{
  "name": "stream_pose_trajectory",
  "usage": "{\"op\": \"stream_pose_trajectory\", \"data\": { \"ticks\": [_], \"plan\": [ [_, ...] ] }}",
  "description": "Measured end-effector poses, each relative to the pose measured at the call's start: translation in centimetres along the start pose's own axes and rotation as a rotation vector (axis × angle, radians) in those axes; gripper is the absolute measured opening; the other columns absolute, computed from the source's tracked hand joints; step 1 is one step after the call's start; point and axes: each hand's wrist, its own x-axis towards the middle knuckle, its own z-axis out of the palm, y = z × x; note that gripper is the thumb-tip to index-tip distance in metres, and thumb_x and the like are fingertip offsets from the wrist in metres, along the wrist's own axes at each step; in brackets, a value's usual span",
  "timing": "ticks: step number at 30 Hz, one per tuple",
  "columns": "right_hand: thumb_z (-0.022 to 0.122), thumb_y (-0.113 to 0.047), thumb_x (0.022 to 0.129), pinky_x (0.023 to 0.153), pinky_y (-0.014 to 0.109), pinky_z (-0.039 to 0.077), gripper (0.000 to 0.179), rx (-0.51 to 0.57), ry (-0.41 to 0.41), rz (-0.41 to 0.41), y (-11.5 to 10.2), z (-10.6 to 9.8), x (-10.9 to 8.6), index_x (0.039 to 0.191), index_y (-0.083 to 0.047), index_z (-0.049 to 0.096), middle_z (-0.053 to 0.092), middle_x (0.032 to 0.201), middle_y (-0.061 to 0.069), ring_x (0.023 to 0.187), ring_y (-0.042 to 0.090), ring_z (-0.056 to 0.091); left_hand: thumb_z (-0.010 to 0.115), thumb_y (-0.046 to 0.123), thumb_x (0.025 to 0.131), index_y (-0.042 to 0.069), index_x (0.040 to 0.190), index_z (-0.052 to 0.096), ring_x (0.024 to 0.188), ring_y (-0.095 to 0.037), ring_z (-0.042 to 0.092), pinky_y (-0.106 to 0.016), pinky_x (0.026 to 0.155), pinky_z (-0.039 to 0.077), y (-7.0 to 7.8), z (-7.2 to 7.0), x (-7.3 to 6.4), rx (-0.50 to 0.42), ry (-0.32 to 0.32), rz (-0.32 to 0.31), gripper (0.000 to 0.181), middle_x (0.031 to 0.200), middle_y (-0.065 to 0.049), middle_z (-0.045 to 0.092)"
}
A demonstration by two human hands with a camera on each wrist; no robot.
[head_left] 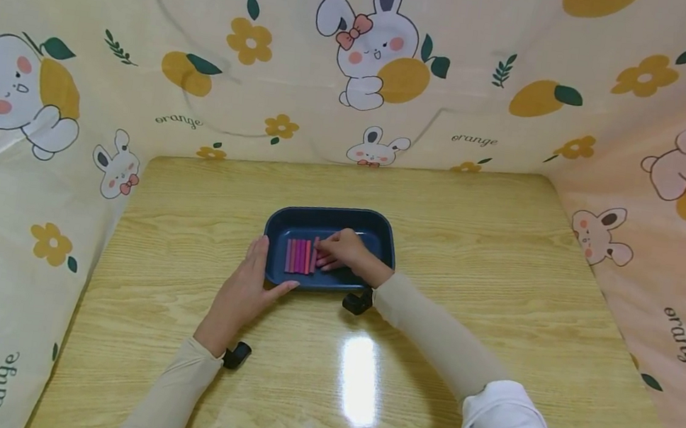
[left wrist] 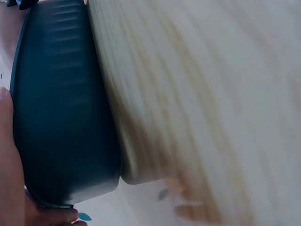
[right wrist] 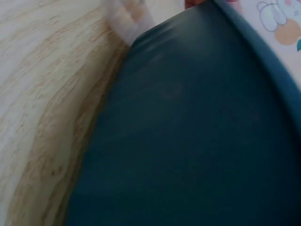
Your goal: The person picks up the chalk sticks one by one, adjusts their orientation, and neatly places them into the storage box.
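Observation:
A dark blue rectangular tray [head_left: 378, 238] with rounded corners sits on the table. In its left half lies a row of several thin sticks [head_left: 298, 256], pink, purple and orange-red, side by side. My right hand [head_left: 345, 250] reaches in over the right front rim and pinches a pink stick [head_left: 314, 256] at the right end of the row. My left hand [head_left: 247, 284] rests against the left front corner, fingers along the left side and thumb along the front. In the right wrist view, the outer tray wall [right wrist: 183, 122] hides the right hand's fingertips.
The wooden table [head_left: 475, 237] meets a cloth [head_left: 467, 36] printed with rabbits and oranges at the back and both sides. Black wrist cameras hang by each wrist, the right one [head_left: 358, 301] close to the tray's front wall. Light reflects off the tabletop in front.

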Motion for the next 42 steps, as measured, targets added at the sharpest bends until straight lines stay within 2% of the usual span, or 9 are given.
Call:
{"op": "stream_pose_trajectory", "data": {
  "ticks": [18, 25, 29, 33, 37, 40, 42],
  "plan": [
    [0.064, -0.018, 0.089, 0.056, 0.03, 0.055, 0.023, -0.095, 0.056, -0.033, 0.5, 0.4, 0.6, 0.09, 0.004, 0.068, 0.068, 0.073, 0.014, 0.061, 0.018, 0.066, 0.039, 0.077, 0.078, 0.006, 0.149, -0.002, 0.14, -0.025, 0.009, -0.045, 0.107, 0.026, 0.3, -0.2, 0.1, 0.001, -0.021, -0.021, 0.108, 0.153, -0.019, 0.012],
    [0.063, -0.016, 0.09, 0.057, 0.032, 0.055, 0.022, -0.069, 0.062, -0.049, 0.4, 0.0, 0.7, 0.092, 0.005, 0.068, 0.068, 0.075, 0.015, 0.06, 0.018, 0.066, 0.039, 0.077, 0.079, 0.005, 0.149, 0.001, 0.14, -0.027, 0.011, -0.046, 0.106, 0.027, 0.5, -0.3, 0.3, 0.03, 0.0, -0.006, 0.108, 0.152, -0.02, 0.014],
    [0.058, -0.017, 0.093, 0.061, 0.035, 0.056, 0.026, -0.051, 0.022, -0.167, -0.2, -0.5, 0.3, 0.097, 0.006, 0.067, 0.068, 0.083, 0.017, 0.066, 0.02, 0.067, 0.037, 0.079, 0.078, 0.005, 0.149, 0.004, 0.14, -0.03, 0.009, -0.048, 0.106, 0.026, 0.5, -0.5, 0.5, 0.062, -0.004, -0.015, 0.108, 0.152, -0.019, 0.014],
    [0.055, -0.026, 0.095, 0.064, 0.039, 0.055, 0.033, -0.184, 0.0, -0.374, -1.7, -2.3, -1.6, 0.106, 0.003, 0.065, 0.067, 0.091, 0.019, 0.075, 0.023, 0.067, 0.036, 0.076, 0.081, 0.006, 0.15, 0.008, 0.139, -0.034, 0.006, -0.052, 0.106, 0.024, 0.5, -1.2, 0.9, 0.051, -0.013, -0.009, 0.102, 0.153, -0.017, 0.012],
    [0.052, -0.029, 0.096, 0.073, 0.039, 0.053, 0.032, -0.375, 0.073, -0.566, -3.7, -5.2, -4.7, 0.11, -0.002, 0.063, 0.066, 0.097, 0.017, 0.086, 0.027, 0.064, 0.038, 0.07, 0.085, 0.007, 0.15, 0.009, 0.14, -0.032, 0.002, -0.053, 0.106, 0.021, 0.2, -2.9, 1.0, 0.028, 0.008, 0.013, 0.095, 0.154, -0.015, 0.006],
    [0.051, -0.031, 0.096, 0.079, 0.035, 0.05, 0.033, -0.514, 0.173, -0.649, -4.6, -7.8, -7.1, 0.116, -0.006, 0.061, 0.065, 0.103, 0.011, 0.092, 0.022, 0.061, 0.041, 0.066, 0.087, 0.01, 0.15, 0.005, 0.14, -0.03, -0.002, -0.053, 0.107, 0.018, -0.5, -4.6, 0.9, 0.058, 0.05, 0.044, 0.092, 0.155, -0.014, 0.003],
    [0.05, -0.035, 0.096, 0.084, 0.036, 0.048, 0.038, -0.609, 0.236, -0.671, -4.9, -9.7, -8.6, 0.121, -0.008, 0.058, 0.063, 0.111, 0.007, 0.099, 0.019, 0.058, 0.043, 0.063, 0.088, 0.012, 0.151, 0.003, 0.14, -0.031, -0.003, -0.055, 0.106, 0.019, -1.1, -5.7, 0.9, 0.098, 0.096, 0.076, 0.089, 0.155, -0.013, 0.001]
  ]
}}
